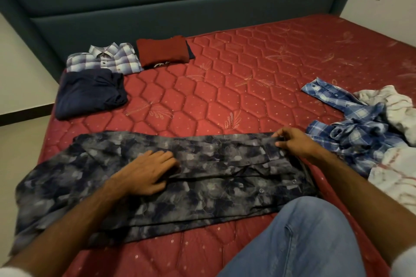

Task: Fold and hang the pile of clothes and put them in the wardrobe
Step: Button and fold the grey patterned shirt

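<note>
Fingers (167, 159) of the left hand (146, 173) lie straight and pressed flat on the dark patterned shirt (213, 186) spread across the red mattress (247, 74), while the right hand (292, 141) pinches its far right edge, with 3 folded garments (108, 63) near the headboard (157, 2).

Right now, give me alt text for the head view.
Left hand presses flat on a dark patterned shirt spread on a red mattress; right hand pinches its far edge. Three folded garments lie far left, unfolded clothes right.

No readable text or labels.
</note>
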The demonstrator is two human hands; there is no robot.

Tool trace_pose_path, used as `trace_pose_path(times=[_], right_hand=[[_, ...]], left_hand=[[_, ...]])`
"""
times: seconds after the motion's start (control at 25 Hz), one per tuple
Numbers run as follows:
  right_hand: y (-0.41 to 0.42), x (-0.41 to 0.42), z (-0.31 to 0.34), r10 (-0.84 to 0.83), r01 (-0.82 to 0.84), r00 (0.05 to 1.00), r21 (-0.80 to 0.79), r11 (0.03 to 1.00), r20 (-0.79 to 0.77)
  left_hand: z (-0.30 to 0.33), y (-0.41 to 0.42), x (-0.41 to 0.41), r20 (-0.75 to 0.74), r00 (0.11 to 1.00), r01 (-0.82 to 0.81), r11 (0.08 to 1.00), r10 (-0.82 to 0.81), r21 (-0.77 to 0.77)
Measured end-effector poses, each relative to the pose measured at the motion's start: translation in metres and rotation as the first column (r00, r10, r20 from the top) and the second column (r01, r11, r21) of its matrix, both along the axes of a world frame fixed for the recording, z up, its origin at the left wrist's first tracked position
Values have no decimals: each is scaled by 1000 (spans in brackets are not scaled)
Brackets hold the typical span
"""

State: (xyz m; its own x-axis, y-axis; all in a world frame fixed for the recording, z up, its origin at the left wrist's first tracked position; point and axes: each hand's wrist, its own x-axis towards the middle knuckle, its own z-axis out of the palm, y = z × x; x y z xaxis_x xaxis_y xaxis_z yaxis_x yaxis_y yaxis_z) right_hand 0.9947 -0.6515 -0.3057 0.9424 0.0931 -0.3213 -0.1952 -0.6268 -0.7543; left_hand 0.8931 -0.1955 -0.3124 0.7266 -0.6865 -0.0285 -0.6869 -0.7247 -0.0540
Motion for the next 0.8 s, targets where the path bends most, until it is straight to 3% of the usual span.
trace_pose_path(times=[0.16, 0.24, 0.36, 0.48, 0.56, 0.68, 0.8], right_hand=[[-2, 0, 10, -49, 46, 999, 149, 988, 19], [-2, 3, 6, -92, 88, 996, 145, 986, 23], [4, 7, -6, -161, 157, 984, 67, 985, 71], [3, 15, -19, -90, 95, 994, -87, 992, 59], [3, 23, -23, -20, 23, 1000, -259, 965, 16], [17, 32, -14, 123, -109, 992, -563, 819, -13], [44, 41, -9, 227, -205, 973, -645, 736, -51]], left_hand=[[-2, 45, -10, 115, 975, -206, 967, 190, 146], [-1, 61, -15, 155, 946, -308, 940, 286, 148], [5, 74, -20, 164, 938, -328, 933, 304, 149], [6, 83, -26, 75, 956, -292, 945, 284, 150], [4, 94, -28, -43, 953, -298, 952, 301, 70], [6, 109, -21, -227, 891, -428, 892, 392, -141], [5, 116, -9, -23, 854, -514, 838, 519, -181]])
